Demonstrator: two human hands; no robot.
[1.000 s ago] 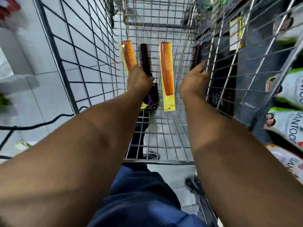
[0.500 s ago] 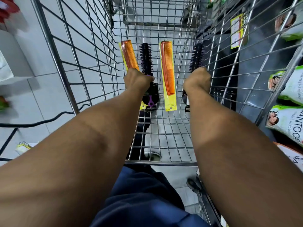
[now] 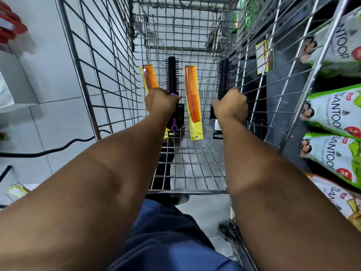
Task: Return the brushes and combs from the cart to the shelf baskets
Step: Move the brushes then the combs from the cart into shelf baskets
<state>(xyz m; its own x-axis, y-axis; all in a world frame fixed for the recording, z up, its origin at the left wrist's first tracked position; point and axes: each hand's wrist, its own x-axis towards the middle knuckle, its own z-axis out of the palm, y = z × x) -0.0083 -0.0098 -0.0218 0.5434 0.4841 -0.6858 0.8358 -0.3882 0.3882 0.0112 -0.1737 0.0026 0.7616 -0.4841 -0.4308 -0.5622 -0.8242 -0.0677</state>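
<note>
Inside the wire cart (image 3: 91, 106) lie two orange combs on yellow cards and two black round brushes. My left hand (image 3: 161, 102) is a fist over the lower part of the left comb (image 3: 150, 78) and the neck of the black brush with the purple handle (image 3: 172, 75) beside it. The middle comb (image 3: 192, 94) lies free on the cart floor between my hands. My right hand (image 3: 231, 107) is closed around the handle of the right brush (image 3: 222, 77), close to the cart's right wall.
Shelves with green and white Santoor packs (image 3: 332, 114) stand right of the cart, with a yellow price tag (image 3: 262, 55) on the shelf edge. A black cable (image 3: 58, 148) runs over the tiled floor at the left. Red items (image 3: 11, 30) sit far left.
Both hands went from lying over the items to closed fists. The right hand has curled around the right brush's handle, and the left fist has tightened on the comb and brush.
</note>
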